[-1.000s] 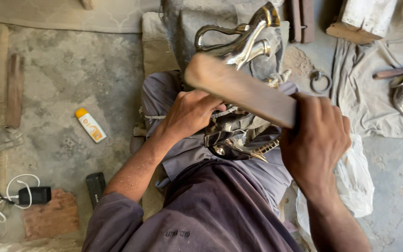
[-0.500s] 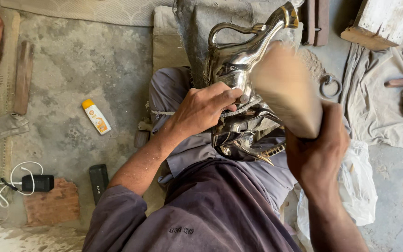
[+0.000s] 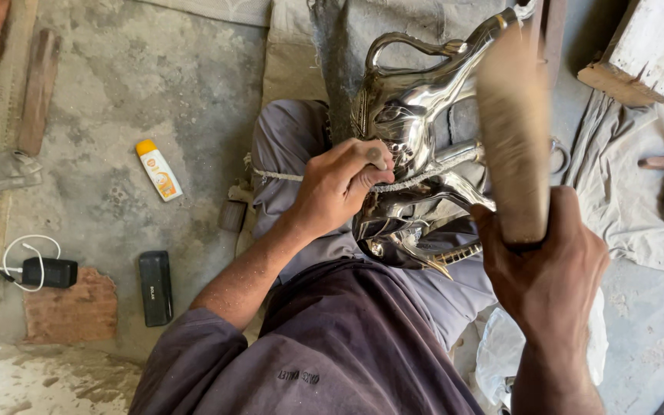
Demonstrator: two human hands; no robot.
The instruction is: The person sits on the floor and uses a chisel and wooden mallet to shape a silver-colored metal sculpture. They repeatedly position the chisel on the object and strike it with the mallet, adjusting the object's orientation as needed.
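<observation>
While left fingers [image 3: 366, 165] clasp the shiny metal figure [image 3: 416, 123], right fingers [image 3: 570, 230] grip a motion-blurred wooden block [image 3: 512, 131].

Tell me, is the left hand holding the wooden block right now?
No, the left hand rests on the shiny metal piece, while the right hand grips the wooden block.

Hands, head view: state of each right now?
Left hand: closed on the shiny metal figure, pressing it against the lap.
Right hand: closed around the wooden tool, held above the figure.
</observation>
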